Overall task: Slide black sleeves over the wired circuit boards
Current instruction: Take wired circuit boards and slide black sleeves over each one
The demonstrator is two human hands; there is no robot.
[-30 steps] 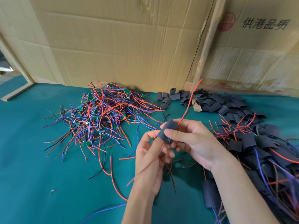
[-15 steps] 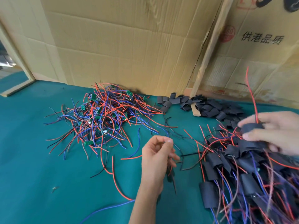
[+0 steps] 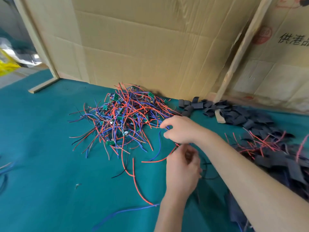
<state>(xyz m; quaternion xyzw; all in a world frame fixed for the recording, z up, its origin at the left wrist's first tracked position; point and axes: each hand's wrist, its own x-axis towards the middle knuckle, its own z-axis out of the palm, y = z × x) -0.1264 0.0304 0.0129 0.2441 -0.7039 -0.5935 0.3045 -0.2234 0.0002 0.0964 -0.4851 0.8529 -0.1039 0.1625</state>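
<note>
- Head view: we look down on a teal-covered counter (image 3: 41, 156) backed by upright cardboard sheets (image 3: 150, 47).
- Our right hand (image 3: 181, 130) reaches across to the near right edge of the tangled pile of wired circuit boards (image 3: 123, 119), a heap of red, blue and black leads with small green boards among them, lying at the middle of the counter against the cardboard.
- Its grip is narrow, the fingertips curled onto blue and red wires at the pile's edge.
- Our left hand (image 3: 182, 169) sits just below the right, its fingers curled; it is blurred, and we cannot tell whether it holds anything.
- Loose black sleeves (image 3: 234, 113) lie in a row along the cardboard to the right of the wire pile.
- Sleeved boards (image 3: 275, 154) with red leads poking out are heaped at the right edge, beyond our right forearm.
- A few stray wires (image 3: 133, 174) lie on the counter in front of the pile.
</note>
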